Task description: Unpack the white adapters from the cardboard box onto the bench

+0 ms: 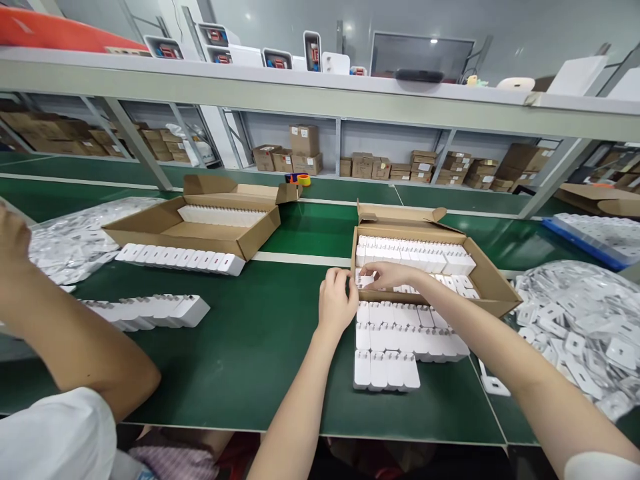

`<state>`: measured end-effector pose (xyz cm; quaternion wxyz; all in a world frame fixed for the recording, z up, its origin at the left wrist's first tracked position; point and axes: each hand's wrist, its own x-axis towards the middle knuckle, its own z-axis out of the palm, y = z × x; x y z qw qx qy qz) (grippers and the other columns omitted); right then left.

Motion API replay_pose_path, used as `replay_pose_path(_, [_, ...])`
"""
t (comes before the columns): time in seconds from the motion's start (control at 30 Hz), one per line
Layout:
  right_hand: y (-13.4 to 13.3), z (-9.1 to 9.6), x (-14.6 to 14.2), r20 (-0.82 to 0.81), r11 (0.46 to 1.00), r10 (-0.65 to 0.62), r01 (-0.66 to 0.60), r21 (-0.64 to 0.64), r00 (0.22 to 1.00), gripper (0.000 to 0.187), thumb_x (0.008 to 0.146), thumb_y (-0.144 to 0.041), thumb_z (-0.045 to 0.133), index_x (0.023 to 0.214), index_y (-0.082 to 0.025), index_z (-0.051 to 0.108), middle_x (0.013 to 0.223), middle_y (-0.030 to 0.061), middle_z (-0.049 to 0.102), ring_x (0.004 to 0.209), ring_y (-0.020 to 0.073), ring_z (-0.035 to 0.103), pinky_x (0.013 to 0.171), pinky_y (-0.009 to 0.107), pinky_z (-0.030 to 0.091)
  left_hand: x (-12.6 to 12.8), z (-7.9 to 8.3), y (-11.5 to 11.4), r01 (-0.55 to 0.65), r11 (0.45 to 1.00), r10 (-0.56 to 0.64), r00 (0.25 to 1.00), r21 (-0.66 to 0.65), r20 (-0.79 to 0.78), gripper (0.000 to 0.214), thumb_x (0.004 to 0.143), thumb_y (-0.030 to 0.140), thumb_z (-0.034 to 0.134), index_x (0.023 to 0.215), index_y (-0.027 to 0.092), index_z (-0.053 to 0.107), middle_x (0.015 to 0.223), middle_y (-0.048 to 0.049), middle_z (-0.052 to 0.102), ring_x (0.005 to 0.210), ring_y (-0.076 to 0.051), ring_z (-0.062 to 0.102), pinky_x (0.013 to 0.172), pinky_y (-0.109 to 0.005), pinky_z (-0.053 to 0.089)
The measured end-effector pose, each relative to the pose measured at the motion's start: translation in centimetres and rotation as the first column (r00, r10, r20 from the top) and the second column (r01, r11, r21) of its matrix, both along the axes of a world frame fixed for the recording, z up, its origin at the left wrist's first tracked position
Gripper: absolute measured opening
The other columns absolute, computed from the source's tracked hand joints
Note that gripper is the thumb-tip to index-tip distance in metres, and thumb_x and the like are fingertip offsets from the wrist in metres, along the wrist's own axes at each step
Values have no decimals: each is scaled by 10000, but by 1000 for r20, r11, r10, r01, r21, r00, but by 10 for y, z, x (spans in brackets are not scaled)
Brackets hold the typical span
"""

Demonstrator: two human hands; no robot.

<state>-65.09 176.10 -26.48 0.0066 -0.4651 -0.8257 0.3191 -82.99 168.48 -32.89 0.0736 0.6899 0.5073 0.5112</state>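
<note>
My right hand (387, 275) reaches into the open cardboard box (493, 283) in front of me. Its fingers are closed on a white plug adapter (364, 280) at the box's near left corner. At that same corner, my left hand (338, 298) has its bent fingers gripping the cardboard edge. Upright white adapters (400, 250) with metal pins fill the back of the box, and a shorter row lies nearer. Several more rows of adapters (387, 370) stand on the green table just before the box.
On the left, a co-worker's arm (75, 333) extends over rows of adapters (170, 311) beside another open box (225, 237). Loose white parts (585, 327) are heaped at right, near a blue tray (580, 243). A shelf beam (320, 97) crosses above the table (240, 373).
</note>
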Motion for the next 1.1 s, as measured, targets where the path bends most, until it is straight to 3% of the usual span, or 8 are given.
replay_pose_path(0.13, [8, -3, 2, 14, 998, 60, -60, 13, 998, 428, 733, -350, 737, 1130, -228, 632, 1171, 68, 667, 1028, 254, 634, 862, 339, 515, 0, -1, 1, 2, 1000, -2, 1000, 16, 4, 101, 921, 171, 487, 969, 181, 575, 995, -87, 574, 806, -210, 615, 749, -360, 491])
replay_pose_path(0.4, [6, -12, 8, -49, 989, 81, -74, 129, 995, 413, 926, -314, 496, 1325, -223, 555, 1356, 96, 586, 1217, 269, 556, 1037, 438, 446, -1, -1, 0, 1, 1000, 0, 997, 16, -80, 128, 902, 139, 484, 869, 181, 601, 954, -72, 579, 861, -217, 614, 771, -367, 466])
replay_pose_path(0.6, [2, -9, 8, -16, 982, 180, -179, 60, 984, 469, 839, -423, 649, 1269, -237, 627, 1258, 70, 662, 1064, 259, 643, 914, 373, 527, -1, -1, 0, 1, 1000, -1, 997, 3, -76, 128, 899, 137, 484, 850, 179, 594, 950, -71, 583, 870, -216, 613, 774, -365, 457])
replay_pose_path(0.8, [6, -8, 0, -47, 975, 141, -130, 180, 989, 518, 878, -327, 596, 1376, -194, 540, 1406, 124, 553, 1251, 298, 539, 1076, 462, 424, -1, -1, -1, 12, 1000, -12, 997, -1, -74, 125, 898, 137, 482, 852, 186, 587, 943, -66, 583, 855, -211, 613, 764, -359, 454])
replay_pose_path(0.9, [7, -10, 3, -46, 979, 144, -136, 149, 988, 531, 901, -393, 584, 1393, -198, 529, 1413, 128, 549, 1272, 304, 530, 1093, 474, 413, -1, -1, 0, 7, 1000, -6, 997, 9, -81, 120, 893, 137, 486, 848, 185, 585, 939, -68, 581, 862, -215, 613, 762, -360, 456])
replay_pose_path(1.1, [13, -11, 16, -36, 979, 204, -203, 17, 978, 646, 816, -474, 691, 1404, -262, 528, 1399, 66, 571, 1226, 260, 575, 1030, 370, 483, -1, -2, 0, -2, 1000, 3, 995, 12, -98, 116, 891, 141, 489, 845, 188, 585, 937, -70, 586, 864, -220, 616, 764, -365, 460])
